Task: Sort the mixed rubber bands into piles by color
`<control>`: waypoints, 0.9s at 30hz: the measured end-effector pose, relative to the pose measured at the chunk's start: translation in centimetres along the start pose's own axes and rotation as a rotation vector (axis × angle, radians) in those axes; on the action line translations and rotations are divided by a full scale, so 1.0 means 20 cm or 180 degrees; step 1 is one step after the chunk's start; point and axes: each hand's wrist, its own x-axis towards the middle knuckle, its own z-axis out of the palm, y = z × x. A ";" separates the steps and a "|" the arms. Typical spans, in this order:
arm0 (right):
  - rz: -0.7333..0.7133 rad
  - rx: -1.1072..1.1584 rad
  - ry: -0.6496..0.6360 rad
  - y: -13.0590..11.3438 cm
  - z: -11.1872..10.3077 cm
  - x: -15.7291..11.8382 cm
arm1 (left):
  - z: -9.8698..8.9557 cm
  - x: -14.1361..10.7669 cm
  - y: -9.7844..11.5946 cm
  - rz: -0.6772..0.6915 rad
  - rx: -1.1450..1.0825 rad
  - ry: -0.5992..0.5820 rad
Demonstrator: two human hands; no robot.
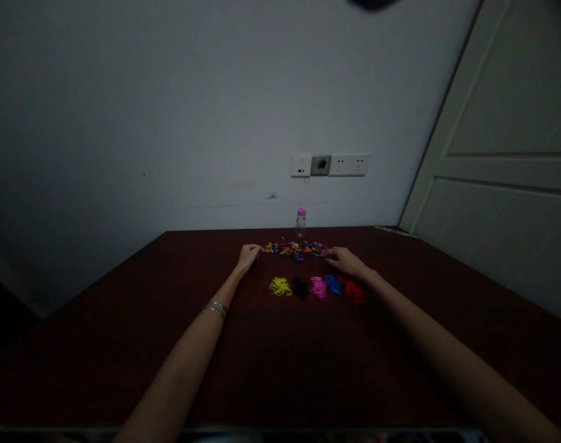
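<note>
A mixed pile of small coloured rubber bands (292, 248) spreads across the far part of the table. At its left end is my left hand (250, 255), fingers curled and fingertips together beside the outermost bands; whatever they pinch is too small to make out. My right hand (346, 261) reaches the pile's right end with bent fingers drawn together, their tips among the bands and any held piece hidden. Nearer to me lie sorted heaps in a row: yellow bands (280, 286), black bands (299, 288), pink bands (318, 288), blue bands (333, 285) and red bands (354, 290), under my right forearm's edge.
Behind the pile stands a small clear bottle (301, 224) with a pink top. The dark red table (271, 363) meets a pale wall with sockets (349, 165). A white panelled door (502, 166) is on the right. The light is dim.
</note>
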 end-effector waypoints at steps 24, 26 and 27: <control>0.0216 -0.1053 -0.0145 -0.16 0.03 0.13 | 0.01 0.00 -0.01 0.0063 0.0309 -0.0025; 0.0211 -0.1069 -0.0130 -0.16 0.03 0.13 | 0.01 0.00 -0.01 0.0078 0.0300 -0.0024; 0.0201 -0.1054 -0.0111 -0.16 0.03 0.13 | 0.01 0.00 -0.01 0.0084 0.0293 -0.0019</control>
